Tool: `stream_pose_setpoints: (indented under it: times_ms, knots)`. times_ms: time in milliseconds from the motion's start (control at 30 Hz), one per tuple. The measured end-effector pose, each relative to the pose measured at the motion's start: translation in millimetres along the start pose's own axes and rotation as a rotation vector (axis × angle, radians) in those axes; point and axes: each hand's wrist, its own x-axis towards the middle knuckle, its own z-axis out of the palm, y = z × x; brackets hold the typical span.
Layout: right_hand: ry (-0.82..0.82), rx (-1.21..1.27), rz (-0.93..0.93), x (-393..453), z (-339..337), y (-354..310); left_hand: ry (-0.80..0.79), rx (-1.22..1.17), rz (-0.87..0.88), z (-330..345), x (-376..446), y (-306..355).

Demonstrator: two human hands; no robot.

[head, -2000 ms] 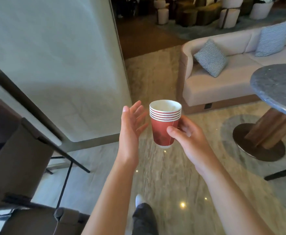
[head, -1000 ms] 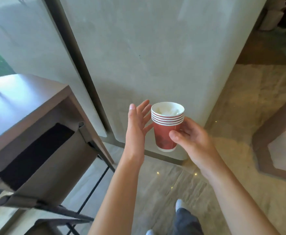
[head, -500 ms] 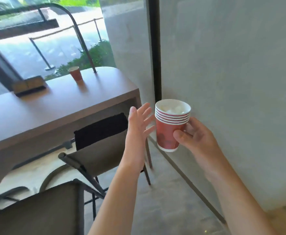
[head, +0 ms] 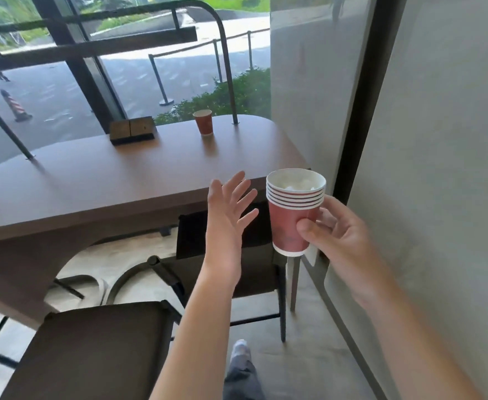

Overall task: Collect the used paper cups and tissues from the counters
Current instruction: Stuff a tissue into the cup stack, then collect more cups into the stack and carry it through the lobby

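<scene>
My right hand [head: 335, 229] grips a stack of several nested red paper cups [head: 290, 223], held upright at chest height; crumpled white tissue [head: 294, 184] shows inside the top cup. My left hand [head: 228, 215] is raised just left of the stack, fingers spread, holding nothing. One red paper cup [head: 203, 122] stands upright on the far side of the brown counter [head: 98, 180], near the window, well beyond both hands.
A dark wooden box [head: 131, 130] sits on the counter left of the lone cup. Two dark chairs stand at the counter: one under its edge [head: 254, 272], one at lower left [head: 92, 347]. A grey wall [head: 439, 140] rises close on the right.
My view has swung left from the lounge and wall to the window counter, which now lies nearer. The lone cup has come into sight. Both hands keep their pose with the stack.
</scene>
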Motion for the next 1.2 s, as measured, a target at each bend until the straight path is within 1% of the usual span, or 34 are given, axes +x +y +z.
stream_pose_setpoints:
  times_ms: [167,367,533,700,933,1000,1200]
  knots:
    - [0.047,0.017,-0.047,82.5,17.7,-2.1,-0.033,-0.026,0.027,-10.1,94.7,8.6]
    - [0.132,0.009,-0.039,185.6,52.8,2.8,-0.075,-0.05,0.005,-36.4,214.0,21.1]
    - [0.154,-0.004,-0.026,255.3,84.8,15.7,-0.083,-0.072,-0.01,-65.7,296.7,23.3]
    - [0.155,-0.019,-0.007,315.6,110.4,27.3,-0.067,-0.072,-0.006,-97.0,357.6,19.7]
    - [0.118,-0.032,-0.012,388.7,140.7,46.3,-0.004,-0.119,-0.019,-139.0,426.1,10.2]
    - [0.126,-0.004,-0.008,407.0,147.5,52.8,0.011,-0.124,-0.01,-148.1,446.6,5.3]
    - [0.099,-0.03,0.012,460.0,167.2,66.4,0.049,-0.095,0.013,-167.7,499.0,2.3]
